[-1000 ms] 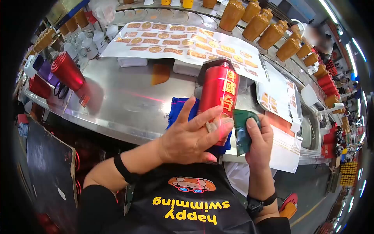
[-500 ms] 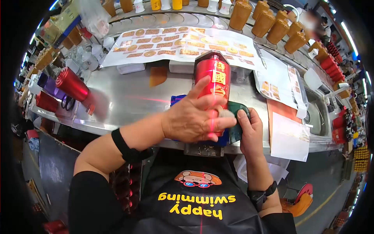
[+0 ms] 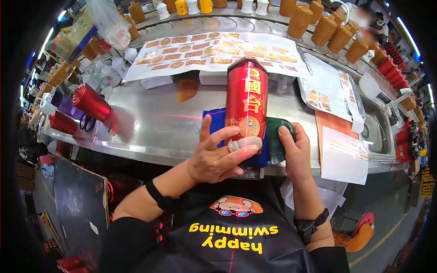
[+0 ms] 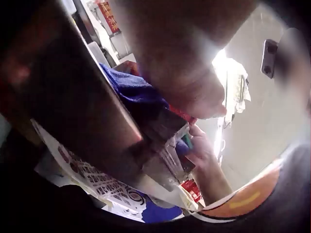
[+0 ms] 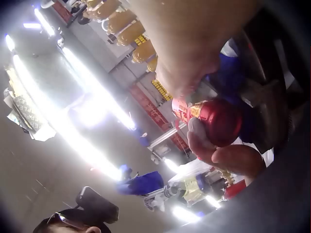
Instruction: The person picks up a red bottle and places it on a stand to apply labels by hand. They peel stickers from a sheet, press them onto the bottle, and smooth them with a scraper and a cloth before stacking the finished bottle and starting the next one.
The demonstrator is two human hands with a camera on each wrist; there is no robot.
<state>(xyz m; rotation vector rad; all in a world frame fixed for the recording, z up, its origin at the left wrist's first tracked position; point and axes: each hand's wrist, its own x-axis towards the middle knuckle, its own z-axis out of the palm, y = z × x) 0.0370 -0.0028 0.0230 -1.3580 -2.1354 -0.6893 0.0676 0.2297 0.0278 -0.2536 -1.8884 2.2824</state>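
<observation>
The left hand has slid back off the red bottle's middle since a moment ago, and now the gold characters and the round emblem show clearly. The hands are apart, one on each side of the red bottle. The left has its fingers loosely extended, touching the lower end of the bottle, a pale wrapping around one finger. Over on the other side, the right hand pinches a green sheet between thumb and fingers, right beside the bottle.

The bottle lies lengthwise in front of the person, its far end by a dark angular rim, with a blue cloth showing on both sides of its lower part. Beyond that, a big white sheet of gold and red stickers spreads across the metal table, an amber square just on the near side of it. Out left, a red container leans at a tilt; out right, there's a sink. And at the back, brown bottles stand in a row along the curved track.
</observation>
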